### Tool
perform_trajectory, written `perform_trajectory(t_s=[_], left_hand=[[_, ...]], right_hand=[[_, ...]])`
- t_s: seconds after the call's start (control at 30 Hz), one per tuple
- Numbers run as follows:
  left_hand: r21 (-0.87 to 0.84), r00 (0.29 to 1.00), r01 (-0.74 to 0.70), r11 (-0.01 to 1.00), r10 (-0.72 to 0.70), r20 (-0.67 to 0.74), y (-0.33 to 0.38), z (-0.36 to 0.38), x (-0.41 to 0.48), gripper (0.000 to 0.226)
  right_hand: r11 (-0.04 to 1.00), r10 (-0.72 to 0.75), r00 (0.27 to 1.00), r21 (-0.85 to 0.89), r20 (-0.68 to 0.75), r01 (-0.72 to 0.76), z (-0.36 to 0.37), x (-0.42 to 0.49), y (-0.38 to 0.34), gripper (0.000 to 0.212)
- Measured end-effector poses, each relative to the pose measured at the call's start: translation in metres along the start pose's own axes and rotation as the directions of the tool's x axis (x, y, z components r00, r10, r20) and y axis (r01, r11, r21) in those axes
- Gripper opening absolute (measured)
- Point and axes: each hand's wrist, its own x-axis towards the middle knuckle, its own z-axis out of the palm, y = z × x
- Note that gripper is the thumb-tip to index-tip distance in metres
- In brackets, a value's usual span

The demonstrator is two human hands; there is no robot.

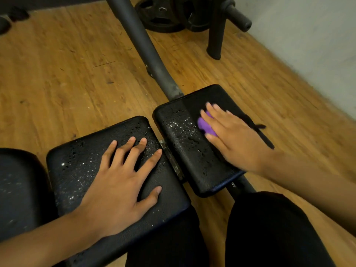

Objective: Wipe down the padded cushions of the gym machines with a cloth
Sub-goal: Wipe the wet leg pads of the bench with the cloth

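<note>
Droplets (183,125) on both pads | left hand (123,182) spread wide, flat on left cushion (77,166), toward its right edge | right hand (235,135) flat, fingers straight, presses purple cloth (205,125) on right cushion (179,143)

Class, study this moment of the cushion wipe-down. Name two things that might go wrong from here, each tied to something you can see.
1. The left hand lies flat on the left cushion, which is beaded with droplets; leaning on it, the hand might slip.
2. The purple cloth is bunched small under the right hand, so droplets on the right cushion near the gap could easily be missed.
</note>
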Motion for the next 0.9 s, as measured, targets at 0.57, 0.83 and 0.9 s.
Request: perform_trajectory(t_s=[0.57, 0.83, 0.9], left_hand=[[-0.007, 1.0, -0.008, 1.0, 0.008, 0.001, -0.002, 0.0, 0.0, 0.077], [0.0, 1.0, -0.005, 1.0, 0.005, -0.013, -0.001, 0.003, 0.0, 0.076], [0.003, 1.0, -0.01, 1.0, 0.01, -0.012, -0.001, 0.003, 0.001, 0.077]], right_hand=[[0.999, 0.039, 0.999, -0.023, 0.0, -0.039, 0.002, 0.084, 0.002, 0.063], [0.998, 0.043, 0.989, -0.056, 0.142, -0.035, -0.009, -0.065, -0.018, 0.065], [0.999, 0.023, 0.993, -0.038, 0.114, -0.019, -0.005, -0.034, -0.017, 0.067]])
